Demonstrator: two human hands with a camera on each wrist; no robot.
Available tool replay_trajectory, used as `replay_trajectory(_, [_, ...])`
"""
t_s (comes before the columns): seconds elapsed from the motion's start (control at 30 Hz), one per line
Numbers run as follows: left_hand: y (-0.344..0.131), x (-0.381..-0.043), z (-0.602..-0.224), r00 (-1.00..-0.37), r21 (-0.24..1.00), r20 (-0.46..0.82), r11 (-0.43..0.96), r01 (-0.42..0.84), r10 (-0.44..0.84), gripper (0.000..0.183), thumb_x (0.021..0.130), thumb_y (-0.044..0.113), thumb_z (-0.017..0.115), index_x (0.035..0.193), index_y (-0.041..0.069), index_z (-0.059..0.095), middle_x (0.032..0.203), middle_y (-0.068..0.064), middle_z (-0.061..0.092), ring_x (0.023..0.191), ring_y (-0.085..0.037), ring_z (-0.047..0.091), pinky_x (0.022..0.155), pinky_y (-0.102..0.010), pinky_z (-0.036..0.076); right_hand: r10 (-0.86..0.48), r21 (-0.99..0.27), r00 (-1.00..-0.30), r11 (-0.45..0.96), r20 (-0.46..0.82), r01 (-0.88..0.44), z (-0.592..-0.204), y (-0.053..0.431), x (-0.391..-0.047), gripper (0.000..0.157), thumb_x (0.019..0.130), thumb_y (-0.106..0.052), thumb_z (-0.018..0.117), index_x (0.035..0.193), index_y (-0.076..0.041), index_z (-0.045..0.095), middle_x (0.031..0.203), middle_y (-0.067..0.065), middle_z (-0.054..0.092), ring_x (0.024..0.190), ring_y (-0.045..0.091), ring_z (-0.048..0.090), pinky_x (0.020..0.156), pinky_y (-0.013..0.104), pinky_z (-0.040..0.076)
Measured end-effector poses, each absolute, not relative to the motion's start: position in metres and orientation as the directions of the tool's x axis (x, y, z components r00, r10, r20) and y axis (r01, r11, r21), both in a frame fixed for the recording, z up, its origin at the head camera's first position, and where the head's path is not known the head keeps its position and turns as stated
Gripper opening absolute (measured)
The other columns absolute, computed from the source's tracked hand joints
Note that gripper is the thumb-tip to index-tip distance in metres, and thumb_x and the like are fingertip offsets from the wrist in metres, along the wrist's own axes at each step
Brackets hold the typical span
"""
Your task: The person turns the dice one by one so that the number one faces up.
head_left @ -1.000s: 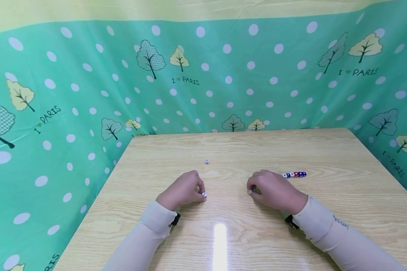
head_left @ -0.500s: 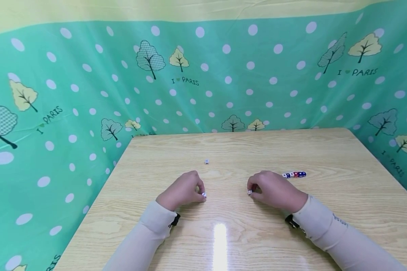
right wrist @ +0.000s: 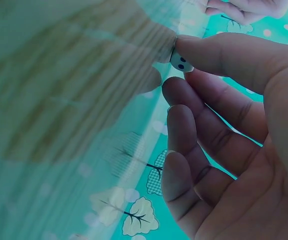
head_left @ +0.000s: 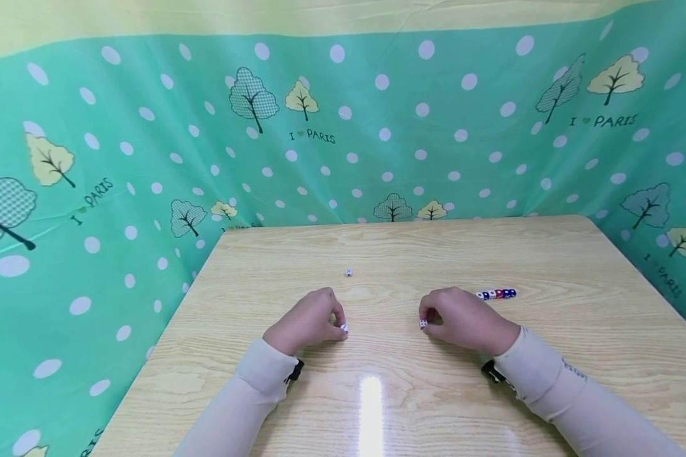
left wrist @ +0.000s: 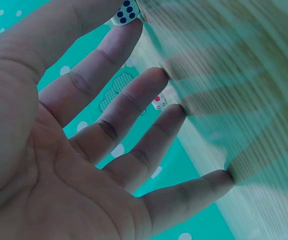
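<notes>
My left hand pinches a white die between thumb and index finger at the tabletop. Six dark pips face the left wrist camera, and the other fingers spread with their tips at the wood. Across from it, my right hand holds another white die by thumb and fingertips, low over the table. Its remaining fingers are curled in the right wrist view. A lone white die lies farther back, beyond the left hand. Just behind the right hand runs a row of white, blue and red dice, its near end close to the knuckles.
The wood-grain table reflects a bright light strip near the front. A green dotted curtain hangs along the back and sides. Dark straps circle the wrists below the pale sleeves.
The die in my right fingers has turned to show a different side, and that hand has shifted very slightly right. My left hand and the dice on the table stay put.
</notes>
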State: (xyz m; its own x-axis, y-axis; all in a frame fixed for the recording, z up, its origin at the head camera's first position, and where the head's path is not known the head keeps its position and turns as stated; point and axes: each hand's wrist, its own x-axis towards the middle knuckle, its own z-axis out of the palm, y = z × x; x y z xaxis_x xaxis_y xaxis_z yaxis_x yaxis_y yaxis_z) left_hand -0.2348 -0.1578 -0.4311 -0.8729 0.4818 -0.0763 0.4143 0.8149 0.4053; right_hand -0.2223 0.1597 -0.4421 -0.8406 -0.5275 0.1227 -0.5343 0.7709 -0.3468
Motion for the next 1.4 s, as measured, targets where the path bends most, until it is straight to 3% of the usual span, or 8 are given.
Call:
replay_trajectory(0.27, [-0.1577,-0.2347,-0.4306,-0.876,0.399,-0.085,0.822,0.407,0.475,0.023,0.081,0.023,0.090,0.068,0.026,0.071,0.095,0.003,0.059,0.080,-0.016,0.052,0.076,-0.032,0.046,-0.530,-0.316,-0.838,0.779,0.132,-0.542,-0.4402,0.1574,-0.2186,0.012,0.084,-0.019,0.083,0.090,-0.021,0.073,0.083,-0.014,0.063,0.074,0.005,0.055,0.070,0.027,0.050])
replay_trajectory(0.67, [-0.1585,-0.2342,-0.4290,-0.873,0.415,-0.086,0.814,0.406,0.480,0.022,0.081,0.022,0.090,0.068,0.024,0.072,0.094,0.001,0.060,0.080,-0.016,0.053,0.076,-0.033,0.046,-0.528,-0.259,-0.840,0.800,0.125,-0.541,-0.4403,0.1516,-0.2159,0.016,0.086,-0.024,0.083,0.100,-0.018,0.078,0.085,-0.010,0.058,0.070,0.005,0.047,0.064,0.024,0.044])
replay_trajectory(1.03, [-0.1589,-0.2348,-0.4297,-0.872,0.412,-0.087,0.814,0.408,0.481,0.021,0.081,0.022,0.090,0.069,0.025,0.072,0.093,0.002,0.059,0.080,-0.015,0.052,0.076,-0.032,0.046,-0.520,-0.256,-0.848,0.810,0.101,-0.528,-0.4385,0.1501,-0.2158,0.009,0.088,-0.019,0.082,0.096,-0.020,0.079,0.090,-0.009,0.065,0.074,0.002,0.053,0.069,0.027,0.050])
replay_trajectory(1.4, [-0.1587,-0.2358,-0.4304,-0.873,0.421,-0.084,0.812,0.405,0.480,0.022,0.081,0.021,0.090,0.068,0.024,0.072,0.094,0.000,0.060,0.079,-0.017,0.052,0.075,-0.034,0.046,-0.538,-0.252,-0.832,0.794,0.135,-0.554,-0.4383,0.1518,-0.2171,0.008,0.087,-0.019,0.083,0.091,-0.022,0.077,0.086,-0.012,0.065,0.072,0.002,0.051,0.067,0.025,0.048])
